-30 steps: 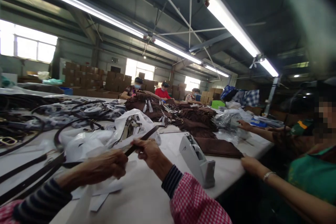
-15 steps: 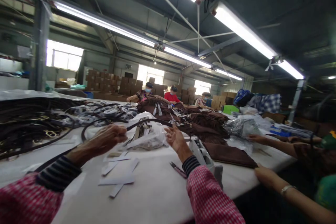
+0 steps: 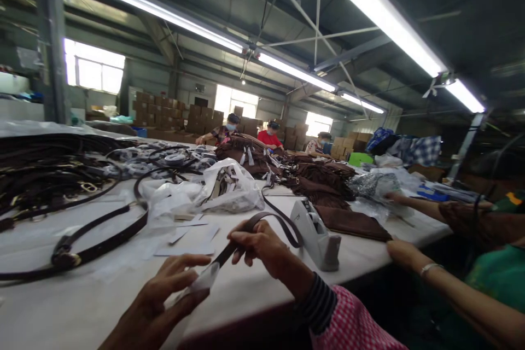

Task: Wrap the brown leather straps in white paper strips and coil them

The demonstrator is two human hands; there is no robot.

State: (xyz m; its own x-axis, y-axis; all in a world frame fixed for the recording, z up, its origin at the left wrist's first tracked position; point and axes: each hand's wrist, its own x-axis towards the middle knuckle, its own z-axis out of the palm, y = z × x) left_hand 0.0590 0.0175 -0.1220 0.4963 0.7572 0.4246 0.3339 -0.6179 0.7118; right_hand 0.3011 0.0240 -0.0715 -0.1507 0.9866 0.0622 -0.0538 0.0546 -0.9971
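A dark brown strap [image 3: 283, 221] loops up from my hands toward the white plastic bags [image 3: 223, 191]. My right hand [image 3: 260, 243] is closed around the strap near the front edge of the white table [image 3: 82, 301]. My left hand [image 3: 159, 303] sits lower, its fingers pinching the strap's end, which is wrapped in a white paper piece [image 3: 203, 280]. Loose white paper strips [image 3: 184, 238] lie on the table just beyond my hands.
A grey tape dispenser [image 3: 315, 232] stands right of my hands. A long belt [image 3: 86, 249] and heaps of straps with buckles [image 3: 49, 175] fill the left. Brown fringed bags [image 3: 315, 186] lie behind. A co-worker's arms [image 3: 426, 270] reach in from the right; more people sit at the far end.
Both hands came back from the bags toward the table's front edge. My right hand, open half a second ago, now grips the strap, and my left now pinches its paper-wrapped end.
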